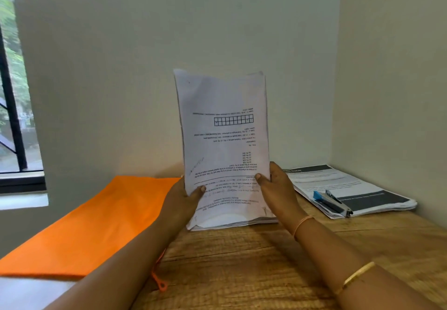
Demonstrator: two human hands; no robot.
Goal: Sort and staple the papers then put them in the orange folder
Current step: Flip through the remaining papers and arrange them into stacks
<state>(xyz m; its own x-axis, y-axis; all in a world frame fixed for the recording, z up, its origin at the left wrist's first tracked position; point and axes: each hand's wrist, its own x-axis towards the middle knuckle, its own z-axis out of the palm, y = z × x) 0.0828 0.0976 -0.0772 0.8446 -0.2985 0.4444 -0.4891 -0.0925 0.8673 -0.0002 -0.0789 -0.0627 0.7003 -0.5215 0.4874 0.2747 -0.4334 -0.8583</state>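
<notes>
Above the table (242,261), both hands' grip (180,203) upright on papers (225,128)

Table (242,261): wooden, standing in a corner.
Walls (121,67): pale, rising behind the table.
Window (14,92): showing greenery, left of the table.

Soft daylight from window (14,92) at left edge, blown out in upper left corner, wall (121,43) evenly and moderately lit, dim shadow at wall base behind papers (225,140), frame edges bent by wide-angle lens, print on papers soft, fine detail smeared throughout
</notes>
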